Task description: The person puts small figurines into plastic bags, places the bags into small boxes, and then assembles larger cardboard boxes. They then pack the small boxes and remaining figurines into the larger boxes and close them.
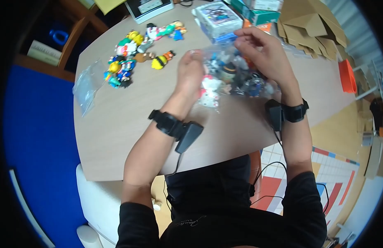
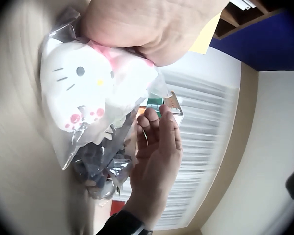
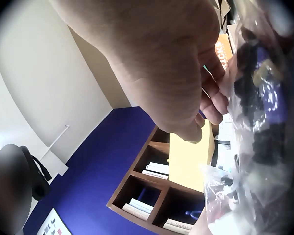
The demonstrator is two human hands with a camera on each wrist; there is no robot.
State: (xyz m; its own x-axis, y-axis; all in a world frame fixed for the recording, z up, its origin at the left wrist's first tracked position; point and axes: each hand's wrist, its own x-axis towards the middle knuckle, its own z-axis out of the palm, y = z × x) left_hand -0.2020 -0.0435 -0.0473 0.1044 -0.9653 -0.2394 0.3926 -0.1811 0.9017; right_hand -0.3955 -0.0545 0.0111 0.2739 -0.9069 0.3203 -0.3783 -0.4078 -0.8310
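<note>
A clear plastic bag (image 1: pixel 237 89) of small toy figures lies in front of me on the table. My left hand (image 1: pixel 189 71) grips its left side, and the fingers are partly hidden in the left wrist view. A white cat figure (image 2: pixel 76 83) with pink spots shows through the plastic close under that hand. Dark figures (image 3: pixel 269 103) fill the bag's other end. My right hand (image 1: pixel 261 51) hovers over the bag's right part, its fingers loosely bent and spread from the thumb (image 3: pixel 188 133). In the left wrist view its palm shows with nothing in it.
Loose toy figures (image 1: pixel 126 48) lie in a group at the back left, with a yellow one (image 1: pixel 159 62) nearer me. A flat clear bag (image 1: pixel 88 87) lies at the left edge. Behind are a printed box (image 1: pixel 219 18), green boxes (image 1: pixel 261 15) and cardboard (image 1: pixel 309 25). An orange bin (image 1: pixel 347 77) stands right.
</note>
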